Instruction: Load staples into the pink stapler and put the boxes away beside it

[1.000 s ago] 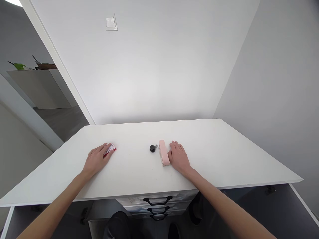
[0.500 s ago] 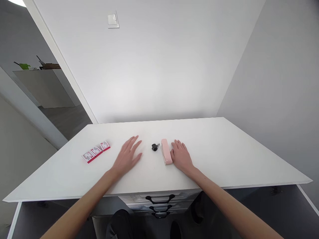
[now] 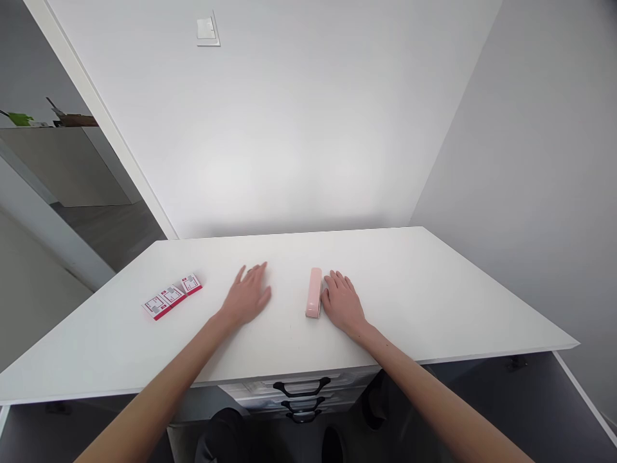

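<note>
right hand unclenched beside a pink stapler
whether the left hand grips anything, i cannot tell

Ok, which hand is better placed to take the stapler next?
Probably the right hand: its thumb is at or nearly at the side of the stapler, while the left hand is farther off, across a visible gap.

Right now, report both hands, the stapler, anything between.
Left hand palm down, underside hidden. Right hand beside the pink stapler, not gripping; contact unclear. Stapler lies between hands. Red-and-white cards left of left hand.
</note>
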A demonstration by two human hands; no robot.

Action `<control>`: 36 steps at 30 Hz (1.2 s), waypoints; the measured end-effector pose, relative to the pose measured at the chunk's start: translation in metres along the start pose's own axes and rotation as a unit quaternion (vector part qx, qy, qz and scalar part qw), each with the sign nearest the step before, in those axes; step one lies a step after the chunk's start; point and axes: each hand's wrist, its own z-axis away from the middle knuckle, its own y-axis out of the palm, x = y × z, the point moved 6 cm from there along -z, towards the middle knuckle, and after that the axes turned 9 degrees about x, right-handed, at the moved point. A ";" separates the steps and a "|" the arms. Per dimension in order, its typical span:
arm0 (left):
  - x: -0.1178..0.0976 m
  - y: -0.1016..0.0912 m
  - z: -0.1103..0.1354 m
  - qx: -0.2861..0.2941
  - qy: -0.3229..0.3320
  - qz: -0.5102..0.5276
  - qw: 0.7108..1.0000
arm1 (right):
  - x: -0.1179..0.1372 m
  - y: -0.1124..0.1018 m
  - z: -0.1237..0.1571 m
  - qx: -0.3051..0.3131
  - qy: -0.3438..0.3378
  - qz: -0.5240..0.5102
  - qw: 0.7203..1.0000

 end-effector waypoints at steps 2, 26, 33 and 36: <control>0.035 0.000 0.006 -0.003 -0.089 -0.026 0.996 | -0.001 0.001 0.000 0.001 -0.001 -0.002 1.000; -0.006 0.004 0.026 -0.059 -0.015 0.094 0.994 | 0.014 -0.023 0.017 0.126 -0.055 -0.186 0.973; -0.079 0.003 0.004 0.008 0.094 0.237 0.967 | 0.013 -0.028 0.019 0.095 -0.063 -0.277 0.954; -0.088 -0.004 0.000 0.014 0.108 0.277 0.955 | 0.009 -0.029 0.017 0.054 -0.056 -0.322 0.944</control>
